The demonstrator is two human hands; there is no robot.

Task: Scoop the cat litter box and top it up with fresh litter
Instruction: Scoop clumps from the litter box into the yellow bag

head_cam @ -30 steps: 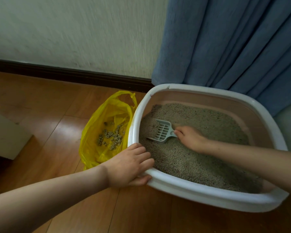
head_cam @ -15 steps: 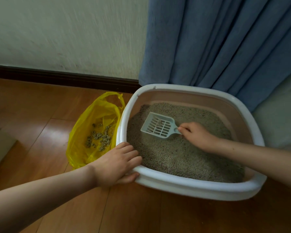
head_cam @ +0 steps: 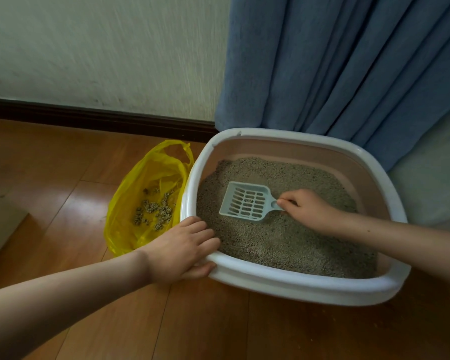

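A white-rimmed litter box (head_cam: 291,284) with pink inner walls sits on the wooden floor, filled with grey litter (head_cam: 283,237). My right hand (head_cam: 309,211) grips the handle of a pale slotted scoop (head_cam: 246,201), held just above the litter with a small clump on its grid. My left hand (head_cam: 185,250) holds the box's near-left rim, fingers over the edge and thumb under it. A yellow plastic bag (head_cam: 146,201) lies open left of the box with several scooped clumps (head_cam: 156,211) inside.
A blue curtain (head_cam: 348,68) hangs behind the box, touching its far rim. A pale wall with a dark skirting board (head_cam: 96,118) runs along the back. A white box-like object (head_cam: 0,229) stands at the left edge on the floor.
My right hand has lifted the scoop out of the litter and levelled it, so the slotted face now shows from above. My left hand stays on the rim.
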